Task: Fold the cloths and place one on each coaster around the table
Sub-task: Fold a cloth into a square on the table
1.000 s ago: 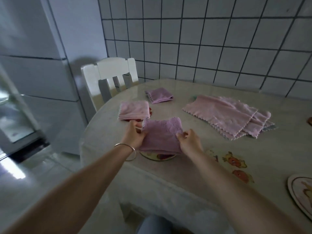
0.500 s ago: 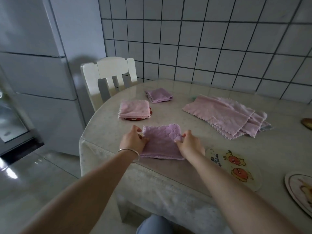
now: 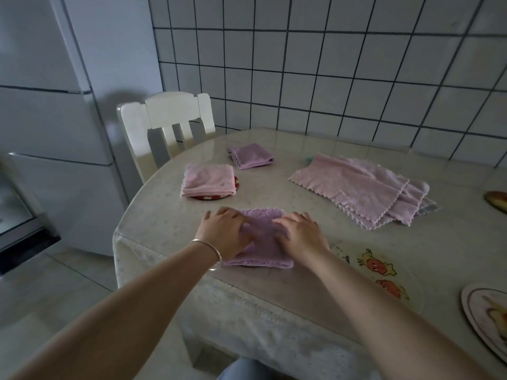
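Observation:
A folded purple cloth [image 3: 263, 239] lies flat near the table's left front edge. My left hand [image 3: 226, 233] and my right hand [image 3: 301, 233] rest palm-down on it, fingers spread; whatever is under it is hidden. Behind it a folded pink cloth [image 3: 208, 180] covers a red coaster [image 3: 236, 184]. Further back lies a second folded purple cloth [image 3: 250, 155]. A stack of unfolded pink cloths [image 3: 359, 187] is spread at the middle right. Bare coasters show at the front right edge [image 3: 485, 311] and far right edge [image 3: 498, 200].
A round table [image 3: 329, 270] with a pale cover stands against a tiled wall [image 3: 329, 64]. A white chair [image 3: 167, 116] is tucked in at the back left, a fridge [image 3: 55, 105] beyond it. A cartoon-printed clear mat [image 3: 378, 272] lies right of my hands.
The purple cloth went from held above a coaster down onto it. My hands moved from gripping its side edges to pressing flat on top.

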